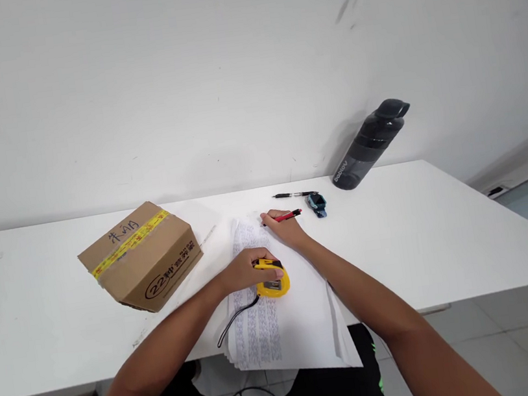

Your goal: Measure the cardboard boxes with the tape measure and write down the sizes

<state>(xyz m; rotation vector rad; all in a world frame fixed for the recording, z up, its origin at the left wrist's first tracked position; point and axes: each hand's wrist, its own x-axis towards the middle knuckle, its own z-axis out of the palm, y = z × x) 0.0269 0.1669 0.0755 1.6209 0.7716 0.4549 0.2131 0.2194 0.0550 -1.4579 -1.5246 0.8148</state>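
Note:
My left hand (244, 269) is closed round a yellow tape measure (273, 280) that rests on a stack of printed paper sheets (306, 323); its black wrist strap (235, 320) trails toward me. My right hand (284, 226) is closed on a red pen (289, 215), its tip at the top of the sheets. The stack overhangs the near edge of the white table (445, 231).
A taped cardboard box (141, 254) sits to the left of the papers. A black pen (293, 194) and a small blue smartwatch (317, 204) lie behind my right hand. A dark water bottle (369, 144) leans against the wall at back right.

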